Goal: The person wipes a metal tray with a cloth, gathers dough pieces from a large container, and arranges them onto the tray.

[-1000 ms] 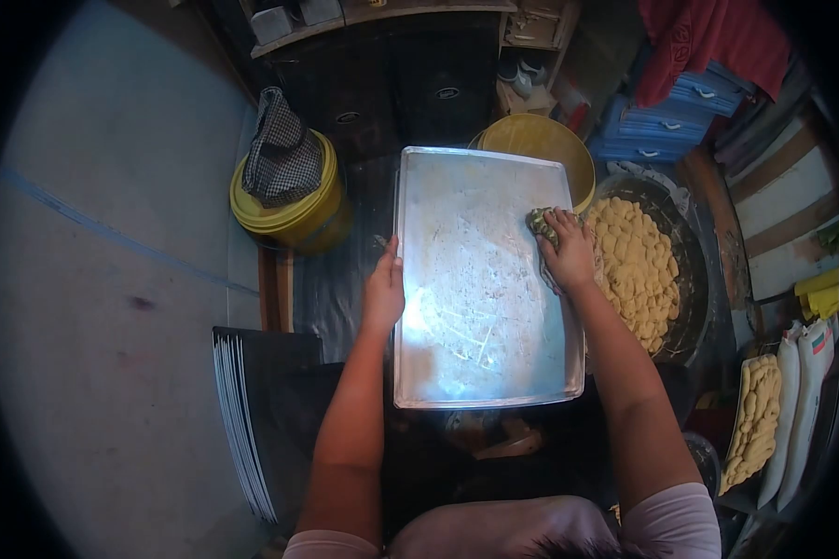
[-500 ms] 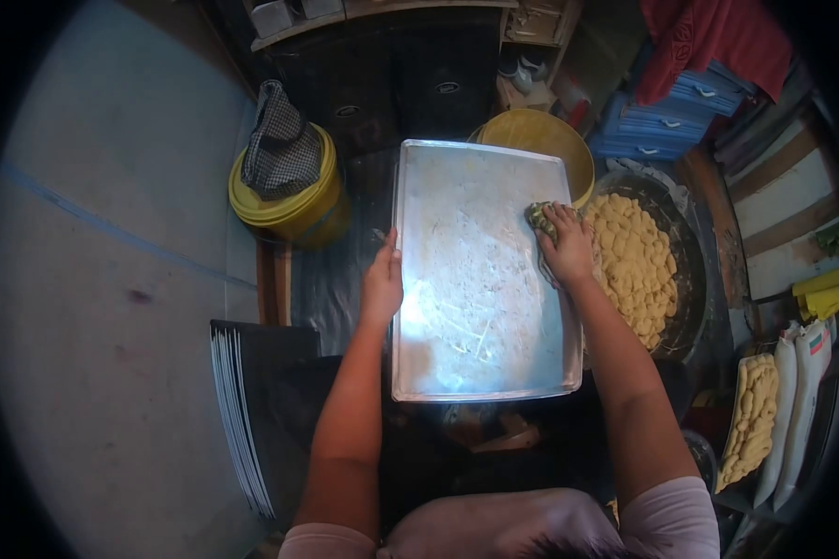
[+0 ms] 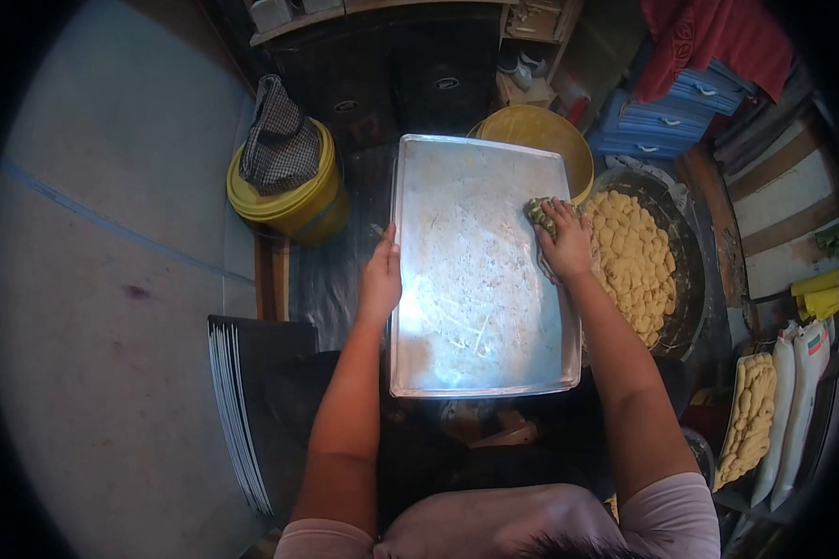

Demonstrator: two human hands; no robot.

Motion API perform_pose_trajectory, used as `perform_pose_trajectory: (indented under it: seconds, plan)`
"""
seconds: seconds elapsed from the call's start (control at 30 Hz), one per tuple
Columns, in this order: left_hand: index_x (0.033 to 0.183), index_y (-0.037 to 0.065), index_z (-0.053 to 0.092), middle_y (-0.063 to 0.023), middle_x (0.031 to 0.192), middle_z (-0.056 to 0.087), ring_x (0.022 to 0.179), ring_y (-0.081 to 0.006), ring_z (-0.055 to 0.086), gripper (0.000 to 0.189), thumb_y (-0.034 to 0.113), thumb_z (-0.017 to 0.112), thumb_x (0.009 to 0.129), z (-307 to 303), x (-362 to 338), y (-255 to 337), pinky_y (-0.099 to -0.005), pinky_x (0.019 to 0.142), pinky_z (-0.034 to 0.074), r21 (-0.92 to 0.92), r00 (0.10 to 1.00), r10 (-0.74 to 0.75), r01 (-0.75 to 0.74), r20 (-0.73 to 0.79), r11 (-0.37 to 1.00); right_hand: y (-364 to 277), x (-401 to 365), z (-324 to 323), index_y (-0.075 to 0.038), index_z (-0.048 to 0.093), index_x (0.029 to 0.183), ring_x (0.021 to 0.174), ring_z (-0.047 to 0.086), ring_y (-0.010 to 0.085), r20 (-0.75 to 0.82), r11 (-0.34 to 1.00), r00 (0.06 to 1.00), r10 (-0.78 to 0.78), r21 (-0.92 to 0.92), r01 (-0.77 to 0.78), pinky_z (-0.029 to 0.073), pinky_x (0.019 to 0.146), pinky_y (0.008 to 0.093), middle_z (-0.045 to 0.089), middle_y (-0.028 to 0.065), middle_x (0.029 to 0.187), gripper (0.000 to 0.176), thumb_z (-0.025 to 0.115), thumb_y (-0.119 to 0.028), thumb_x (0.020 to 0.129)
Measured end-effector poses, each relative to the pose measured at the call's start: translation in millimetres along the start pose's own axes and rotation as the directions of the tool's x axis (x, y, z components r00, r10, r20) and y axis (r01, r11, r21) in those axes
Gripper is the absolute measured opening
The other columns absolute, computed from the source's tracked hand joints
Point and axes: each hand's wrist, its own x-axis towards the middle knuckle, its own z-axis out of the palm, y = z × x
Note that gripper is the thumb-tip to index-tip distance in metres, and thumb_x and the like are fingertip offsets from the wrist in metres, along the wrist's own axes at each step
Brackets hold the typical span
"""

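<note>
Shirt (image 3: 494,526) of pale, softly creased fabric at six o'clock. Ahead, at the clock's centre, metal tray (image 3: 475,279), shallow and rectangular, glossy but scratched. At nine, left hand (image 3: 379,279) at the tray's rim, visible fingers close together, grip underneath impossible to tell, apparently for steadiness. Between two and three, right hand (image 3: 570,246) clasping patterned cloth (image 3: 539,213), crumpled against the tray's right side, fingers slightly spread, probably for even pressure. Just beyond, at three, dark round basin (image 3: 692,279) with yellow dough pieces (image 3: 632,265), rounded and tightly packed; at one, open yellow bucket (image 3: 543,135). At ten, lidded bucket (image 3: 322,210) under checked fabric (image 3: 281,158), the broad lid a handy resting spot. Farther off, at two, blue drawers (image 3: 662,116) beneath draped red cloth (image 3: 699,42).
</note>
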Motion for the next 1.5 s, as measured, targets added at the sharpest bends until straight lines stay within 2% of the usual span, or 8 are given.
perform_pose_trajectory:
  seconds: [0.97, 1.03, 1.1, 1.17, 1.23, 1.3, 1.37, 1.5]
  plan:
    - [0.136, 0.017, 0.046, -0.0206, 0.125, 0.055, 0.114, -0.0384, 0.053, 0.040, 0.027, 0.039, 0.098, 5.3, -0.9, 1.8, -0.0386, 0.095, 0.043, 0.034, 0.998, -0.028, 0.030, -0.065, 0.999, -23.5, -11.2, -0.8, -0.011, 0.054, 0.127, 0.133, 0.035, 0.0300, -0.075, 1.000, 0.997, 0.005, 0.013, -0.004, 0.019, 0.112, 0.0482, 0.045, 0.0136, 0.138, 0.047, 0.059, -0.031, 0.086]
    - [0.134, 0.018, 0.048, -0.0209, 0.120, 0.057, 0.107, -0.0387, 0.057, 0.039, 0.027, 0.039, 0.098, 4.0, -1.7, 4.0, -0.0401, 0.089, 0.046, 0.056, 0.994, -0.099, 0.101, -0.041, 0.993, -68.8, -34.3, -6.9, -0.008, 0.056, 0.124, 0.132, 0.035, 0.0321, 0.042, 0.981, 0.998, -0.044, 0.192, 0.036, 0.021, 0.111, 0.0491, 0.048, 0.0158, 0.135, 0.046, 0.063, -0.026, 0.082]
    - [0.134, 0.019, 0.048, -0.0210, 0.117, 0.059, 0.103, -0.0387, 0.058, 0.039, 0.027, 0.040, 0.097, 2.1, -2.3, 7.7, -0.0406, 0.086, 0.046, 0.052, 0.989, -0.140, 0.142, -0.040, 0.989, -118.9, -62.9, -14.2, -0.008, 0.056, 0.123, 0.132, 0.036, 0.0319, 0.190, 0.952, 0.945, -0.265, 0.210, 0.225, 0.023, 0.110, 0.0501, 0.048, 0.0155, 0.134, 0.048, 0.066, -0.022, 0.078]
    - [0.134, 0.020, 0.048, -0.0211, 0.113, 0.061, 0.098, -0.0386, 0.060, 0.038, 0.027, 0.040, 0.097, 4.5, -1.5, -1.0, -0.0411, 0.083, 0.047, 0.049, 0.984, -0.177, 0.179, -0.032, 0.983, -152.7, -87.3, 0.3, -0.011, 0.056, 0.123, 0.132, 0.036, 0.0309, 0.227, 0.783, 0.762, -0.606, 0.339, 0.522, 0.023, 0.110, 0.0505, 0.048, 0.0137, 0.135, 0.049, 0.065, -0.022, 0.076]
    - [0.134, 0.020, 0.049, -0.0216, 0.106, 0.063, 0.093, -0.0386, 0.062, 0.038, 0.027, 0.042, 0.097, 11.9, 0.0, -20.3, -0.0418, 0.080, 0.048, 0.012, 0.992, 0.011, -0.010, -0.128, 1.000, -156.1, -78.5, 16.4, -0.012, 0.056, 0.123, 0.133, 0.036, 0.0298, 0.203, 0.716, 0.705, -0.680, 0.394, 0.577, 0.022, 0.111, 0.0505, 0.047, 0.0126, 0.136, 0.049, 0.065, -0.021, 0.076]
    - [0.134, 0.022, 0.049, -0.0217, 0.101, 0.064, 0.091, -0.0391, 0.062, 0.038, 0.028, 0.042, 0.097, 6.0, 0.4, -15.7, -0.0424, 0.079, 0.048, -0.037, 0.995, -0.046, 0.043, -0.090, 0.998, -156.8, -43.9, 15.6, -0.017, 0.056, 0.123, 0.132, 0.038, 0.0277, 0.213, 0.602, 0.573, -0.792, 0.434, 0.670, 0.022, 0.111, 0.0500, 0.047, 0.0098, 0.137, 0.048, 0.065, -0.020, 0.076]
    - [0.133, 0.022, 0.049, -0.0218, 0.101, 0.064, 0.092, -0.0397, 0.062, 0.037, 0.028, 0.041, 0.097, 7.4, 1.5, -19.1, -0.0430, 0.077, 0.048, -0.036, 0.996, -0.062, 0.060, -0.060, 0.998, -151.6, 0.2, 22.3, -0.018, 0.057, 0.123, 0.131, 0.041, 0.0274, 0.182, 0.606, 0.596, -0.782, 0.441, 0.662, 0.023, 0.111, 0.0505, 0.049, 0.0106, 0.136, 0.050, 0.064, -0.014, 0.074]
    - [0.133, 0.022, 0.049, -0.0233, 0.081, 0.063, 0.075, -0.0407, 0.062, 0.037, 0.028, 0.041, 0.097, 8.8, -0.3, -16.9, -0.0461, 0.067, 0.048, 0.074, 0.994, -0.100, 0.102, -0.035, 0.992, -147.2, 94.4, 37.4, -0.015, 0.059, 0.119, 0.127, 0.044, 0.0299, 0.056, 0.766, 0.800, -0.598, 0.336, 0.549, 0.024, 0.110, 0.0507, 0.054, 0.0115, 0.130, 0.041, 0.063, -0.018, 0.079]
